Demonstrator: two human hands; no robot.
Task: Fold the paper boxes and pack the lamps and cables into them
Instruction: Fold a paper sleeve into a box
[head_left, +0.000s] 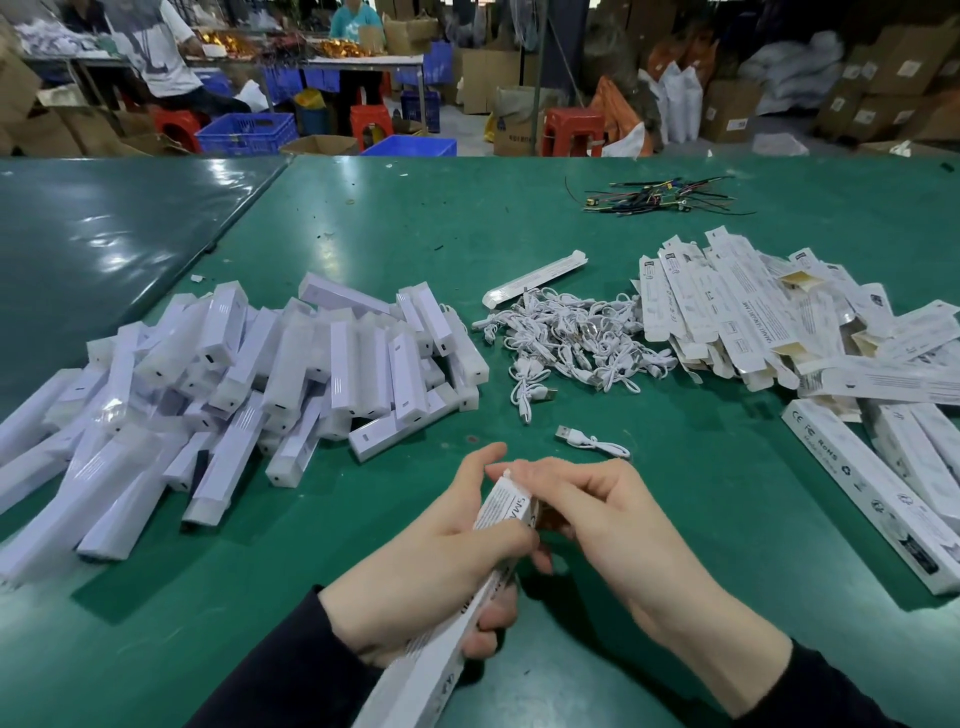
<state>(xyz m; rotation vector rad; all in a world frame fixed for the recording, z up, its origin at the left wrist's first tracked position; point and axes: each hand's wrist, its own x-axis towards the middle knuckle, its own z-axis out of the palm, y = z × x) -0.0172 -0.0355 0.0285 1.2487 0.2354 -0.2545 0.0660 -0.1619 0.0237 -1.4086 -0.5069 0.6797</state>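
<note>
Between my hands, the box (498, 519) ran lengthwise toward me, left hand (441, 566) gripping it, right fingertips (519, 475) pinching its far-end flap.

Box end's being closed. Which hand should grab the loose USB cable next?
Right, likely. The loose white USB cable lies just beyond the right hand, whose fingers only work the end of the long white paper box; the left hand grips it.
</note>
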